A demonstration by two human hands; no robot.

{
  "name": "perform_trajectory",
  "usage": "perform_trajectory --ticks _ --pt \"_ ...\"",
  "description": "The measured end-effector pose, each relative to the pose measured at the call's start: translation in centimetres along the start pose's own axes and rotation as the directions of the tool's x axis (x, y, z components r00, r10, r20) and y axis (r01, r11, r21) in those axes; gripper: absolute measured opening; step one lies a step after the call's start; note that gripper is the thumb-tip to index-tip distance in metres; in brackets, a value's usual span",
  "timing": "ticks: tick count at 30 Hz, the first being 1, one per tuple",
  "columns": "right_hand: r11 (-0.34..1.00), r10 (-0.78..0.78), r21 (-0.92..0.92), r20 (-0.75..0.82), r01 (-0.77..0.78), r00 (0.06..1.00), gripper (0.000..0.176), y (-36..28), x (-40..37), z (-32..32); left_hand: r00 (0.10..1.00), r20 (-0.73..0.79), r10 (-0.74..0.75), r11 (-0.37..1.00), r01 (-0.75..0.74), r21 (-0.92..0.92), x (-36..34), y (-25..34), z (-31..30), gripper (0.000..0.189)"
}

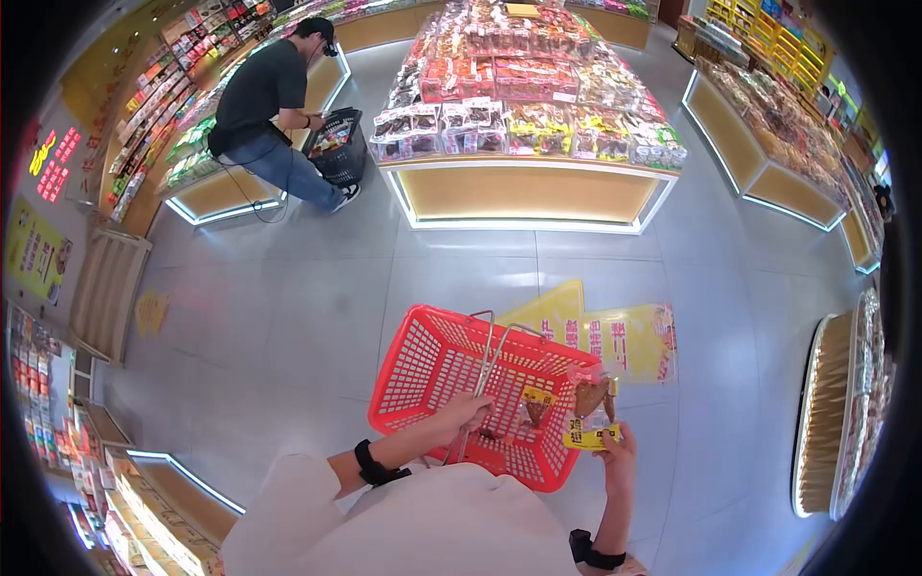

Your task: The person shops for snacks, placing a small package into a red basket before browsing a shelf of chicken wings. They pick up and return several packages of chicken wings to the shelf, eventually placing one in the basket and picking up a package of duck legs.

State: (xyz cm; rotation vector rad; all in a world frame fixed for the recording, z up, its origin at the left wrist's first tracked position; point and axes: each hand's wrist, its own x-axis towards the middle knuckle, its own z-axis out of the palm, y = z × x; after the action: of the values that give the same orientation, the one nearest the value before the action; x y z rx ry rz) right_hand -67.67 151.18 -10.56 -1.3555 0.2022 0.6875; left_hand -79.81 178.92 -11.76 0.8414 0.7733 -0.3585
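Note:
My left hand (pixel 469 411) is closed around the metal handles of a red plastic shopping basket (pixel 403 370), which hangs in front of me. Inside the basket, toward its right end, lies a snack packet (pixel 535 407) with a yellow top and brown contents. A smaller dark item on the basket floor is too small to make out. My right hand (pixel 618 449) pinches the lower edge of another snack packet (pixel 592 408), clear with a yellow printed band and brown food inside. That packet is just outside the basket's right rim.
Ahead stands a display island (pixel 533 192) heaped with packaged snacks. Another person (pixel 264 106) bends over a dark basket (pixel 338 149) at the left. More snack counters (pixel 768 144) line the right, with a round-edged stand (pixel 826 413) nearer. A yellow sticker (pixel 552 305) lies on the grey floor.

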Motion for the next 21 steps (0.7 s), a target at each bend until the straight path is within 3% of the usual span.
perform_trajectory --ticks 3,5,9,12,14,17,18,21 --pt "0.997 -0.044 0.058 0.010 0.044 0.999 0.026 -1.6 3.9 0.5 0.998 0.060 0.005 0.999 -0.003 -0.035 4.6 3.2 -0.3 0.024" --pt "0.993 -0.042 0.105 -0.115 0.054 0.992 0.027 -4.0 8.3 1.7 0.997 0.075 0.000 0.999 0.003 -0.045 8.9 9.4 0.5 0.023" --pt "0.991 -0.047 0.110 -0.231 0.074 0.972 0.032 -9.0 14.7 2.3 0.997 0.011 0.079 0.984 -0.080 0.159 13.9 16.6 1.3 0.026" --pt "0.995 -0.040 0.090 -0.116 0.051 0.992 0.028 -14.0 19.5 2.4 0.997 0.024 0.070 0.987 -0.073 0.145 18.0 20.9 2.0 0.027" --pt "0.992 -0.027 0.117 -0.139 0.044 0.990 0.028 -16.9 25.6 1.2 1.000 0.017 0.027 0.996 -0.028 0.090 23.4 24.9 2.8 0.029" --pt "0.994 0.016 0.113 -0.160 0.002 0.987 0.029 -17.4 32.5 -0.9 0.998 -0.054 0.021 1.000 -0.019 0.024 27.5 27.3 4.2 0.029" --pt "0.994 0.031 0.106 -0.156 -0.014 0.987 0.029 -18.4 34.9 -1.0 0.973 -0.224 0.061 0.997 -0.069 -0.030 30.0 27.6 4.9 0.028" --pt "0.997 0.067 0.050 -0.085 -0.063 0.994 0.028 -21.3 42.7 -3.2 0.946 -0.320 -0.056 0.998 0.039 -0.058 33.6 31.8 6.0 0.027"
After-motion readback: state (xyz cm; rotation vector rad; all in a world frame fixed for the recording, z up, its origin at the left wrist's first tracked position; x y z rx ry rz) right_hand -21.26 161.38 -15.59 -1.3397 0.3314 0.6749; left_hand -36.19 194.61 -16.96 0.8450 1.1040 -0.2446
